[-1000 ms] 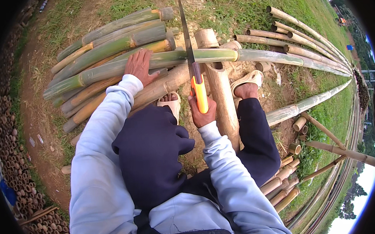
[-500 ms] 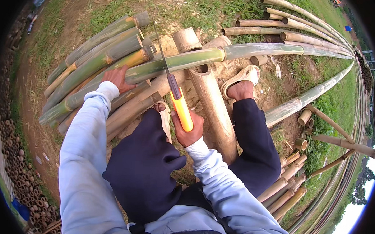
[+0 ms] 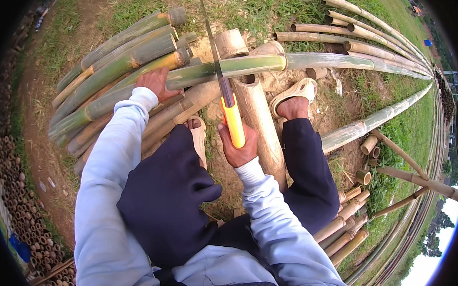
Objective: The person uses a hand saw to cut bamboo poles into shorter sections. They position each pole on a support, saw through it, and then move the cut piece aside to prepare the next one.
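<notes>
A long green bamboo pole (image 3: 256, 64) lies across in front of me, resting over the upper end of a thick tan bamboo log (image 3: 261, 126). My left hand (image 3: 159, 85) is on the pole left of the saw, thumb and fingers around its upper side. In my right hand (image 3: 239, 147) is the orange handle of a handsaw (image 3: 226, 92). Its thin dark blade stands across the pole, pointing away from me and touching or nearly touching the pole. Whether there is a cut under the blade cannot be made out.
Cut green bamboo lengths (image 3: 128, 63) lie stacked at the left. A short bamboo piece (image 3: 231, 43) stands beyond the pole. Long poles (image 3: 382, 31) spread at the far right, with shorter pieces (image 3: 345, 222) near my right leg. My sandalled feet straddle the log.
The green pole has slid to the right, and my left hand has moved rightward with it. My right hand and the saw have also shifted right.
</notes>
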Motion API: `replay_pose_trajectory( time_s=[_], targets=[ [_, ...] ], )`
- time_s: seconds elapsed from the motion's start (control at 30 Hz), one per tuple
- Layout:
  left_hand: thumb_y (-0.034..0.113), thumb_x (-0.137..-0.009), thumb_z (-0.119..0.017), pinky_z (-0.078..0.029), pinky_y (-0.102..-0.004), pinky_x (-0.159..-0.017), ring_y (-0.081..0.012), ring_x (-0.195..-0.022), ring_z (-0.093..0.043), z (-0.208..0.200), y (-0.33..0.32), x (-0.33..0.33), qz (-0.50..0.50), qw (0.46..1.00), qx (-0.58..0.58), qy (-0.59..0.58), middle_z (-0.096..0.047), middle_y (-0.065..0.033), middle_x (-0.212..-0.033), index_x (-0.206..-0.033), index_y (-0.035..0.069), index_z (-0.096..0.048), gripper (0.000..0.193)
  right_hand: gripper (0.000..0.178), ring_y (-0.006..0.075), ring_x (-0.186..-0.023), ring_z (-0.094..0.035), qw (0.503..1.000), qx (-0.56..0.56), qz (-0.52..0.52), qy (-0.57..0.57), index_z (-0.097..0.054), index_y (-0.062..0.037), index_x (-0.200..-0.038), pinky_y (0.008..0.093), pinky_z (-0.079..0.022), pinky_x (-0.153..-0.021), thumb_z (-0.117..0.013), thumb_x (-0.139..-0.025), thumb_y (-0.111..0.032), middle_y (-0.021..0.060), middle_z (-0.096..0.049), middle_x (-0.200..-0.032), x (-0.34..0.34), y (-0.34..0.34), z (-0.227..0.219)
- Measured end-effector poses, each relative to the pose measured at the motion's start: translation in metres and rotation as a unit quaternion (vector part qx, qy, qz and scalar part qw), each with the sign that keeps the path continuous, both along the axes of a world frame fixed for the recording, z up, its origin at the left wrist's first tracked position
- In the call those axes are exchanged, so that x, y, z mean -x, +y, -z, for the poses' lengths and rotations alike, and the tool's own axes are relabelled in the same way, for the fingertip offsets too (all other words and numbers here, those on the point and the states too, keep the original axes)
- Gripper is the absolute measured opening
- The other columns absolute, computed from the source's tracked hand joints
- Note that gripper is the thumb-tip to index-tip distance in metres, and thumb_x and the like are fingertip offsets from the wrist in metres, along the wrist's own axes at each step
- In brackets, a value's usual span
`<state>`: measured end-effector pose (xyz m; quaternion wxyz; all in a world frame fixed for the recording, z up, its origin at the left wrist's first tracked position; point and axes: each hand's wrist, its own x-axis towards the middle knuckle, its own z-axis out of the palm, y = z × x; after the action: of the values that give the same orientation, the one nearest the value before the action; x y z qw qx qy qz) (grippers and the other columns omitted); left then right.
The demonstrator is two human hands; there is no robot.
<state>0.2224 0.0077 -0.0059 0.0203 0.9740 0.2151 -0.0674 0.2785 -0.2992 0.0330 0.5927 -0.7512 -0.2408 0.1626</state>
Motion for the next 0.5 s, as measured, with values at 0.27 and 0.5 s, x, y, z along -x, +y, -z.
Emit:
replay_pose_trajectory(
  time_s=[0.27,0.5],
  targets=[
    [0.072,-0.082,-0.070,-0.055,-0.0496,-0.094,-0.0375,-0.105,-0.071,-0.009,0.002,-0.007,-0.008,0.995,0.023,0.092,-0.072,-0.0190,-0.115,-0.128,0.004,-0.057,0.083,0.023,0.0167,-0.054,-0.053,0.999,0.006,0.017,0.028,-0.064,0.0033,-0.081,0.0350,-0.045,-0.055,-0.076,-0.093,-0.012,0.0123,-0.059,-0.061,0.016,-0.006,0.006],
    [0.075,-0.076,-0.072,-0.054,-0.0497,-0.096,-0.0390,-0.109,-0.070,-0.006,0.004,-0.012,-0.032,0.994,0.031,0.100,-0.072,-0.0216,-0.115,-0.135,0.008,-0.055,0.091,0.023,0.0158,-0.053,-0.052,0.998,0.054,0.015,0.016,-0.064,0.0022,-0.078,0.0343,-0.044,-0.054,-0.076,-0.093,-0.011,0.0108,-0.058,-0.060,0.031,-0.030,-0.005]
  ],
)
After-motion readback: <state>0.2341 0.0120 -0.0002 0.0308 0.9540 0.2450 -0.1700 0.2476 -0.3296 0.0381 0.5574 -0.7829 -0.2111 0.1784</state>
